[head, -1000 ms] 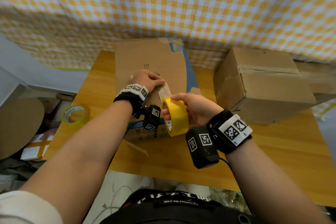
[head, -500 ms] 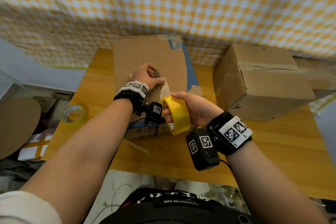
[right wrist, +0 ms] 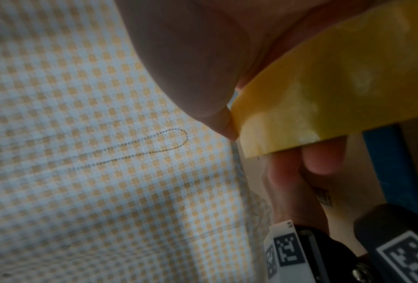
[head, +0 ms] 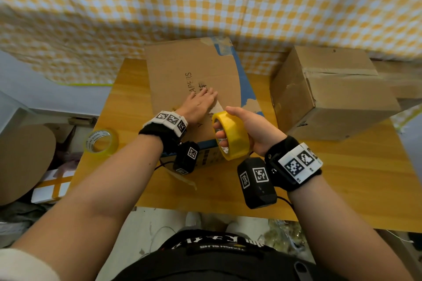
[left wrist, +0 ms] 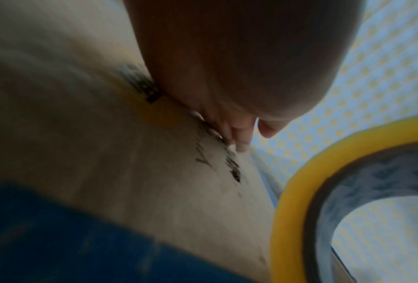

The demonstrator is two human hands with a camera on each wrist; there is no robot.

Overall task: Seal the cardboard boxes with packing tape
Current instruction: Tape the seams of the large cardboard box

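A flat cardboard box [head: 194, 70] with black print and blue sides lies in the middle of the wooden table [head: 342, 189]. My left hand [head: 202, 102] lies flat on its top with straight fingers, pressing a strip of clear tape [head: 218, 107] onto the cardboard. That strip runs back to a yellow tape roll [head: 231, 134], which my right hand [head: 249, 131] grips just right of the left hand, fingers through the core and thumb over the top. The left wrist view shows the fingers [left wrist: 239, 137] flat on the box [left wrist: 130, 172] beside the roll [left wrist: 300, 191]. The right wrist view shows the roll [right wrist: 336, 92] in my grip.
A taller taped cardboard box [head: 328, 93] stands at the table's right back. A second, clear tape roll [head: 100, 142] lies at the table's left edge. A loose tape strip [head: 182, 178] lies by the front of the flat box. A checked yellow curtain [head: 205, 7] hangs behind.
My left hand has slid farther along the box top and flattened out, smoothing the tape. The right hand with the roll has stayed close behind it, tilting slightly.
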